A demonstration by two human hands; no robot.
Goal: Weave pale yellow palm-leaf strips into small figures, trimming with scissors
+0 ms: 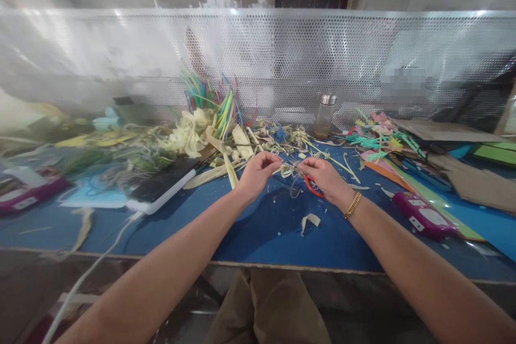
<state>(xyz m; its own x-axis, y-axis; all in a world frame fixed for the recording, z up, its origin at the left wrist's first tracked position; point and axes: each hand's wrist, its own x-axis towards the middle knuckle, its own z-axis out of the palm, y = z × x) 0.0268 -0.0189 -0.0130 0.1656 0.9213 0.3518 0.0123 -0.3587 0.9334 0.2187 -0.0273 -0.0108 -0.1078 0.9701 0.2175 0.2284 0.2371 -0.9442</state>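
My left hand (258,174) and my right hand (324,176) face each other above the blue table, both with fingers pinched. Between them stretches a pale curled husk strip (287,170), an end at each hand's fingertips. A thin wire or thread loop (295,189) seems to hang just below; where it is held is unclear. Under my right hand lies a red loop (313,188), perhaps a scissors handle, partly hidden by the fingers. A small cream husk scrap (310,221) rests on the table nearer to me.
Beyond my hands spreads a heap of dried husks (242,142), with colourful pipe cleaners (226,110) behind. A glass bottle (324,115) stands by the perforated metal screen (298,54). Left lies a phone on a white power bank (161,188); right, a purple power strip (423,216).
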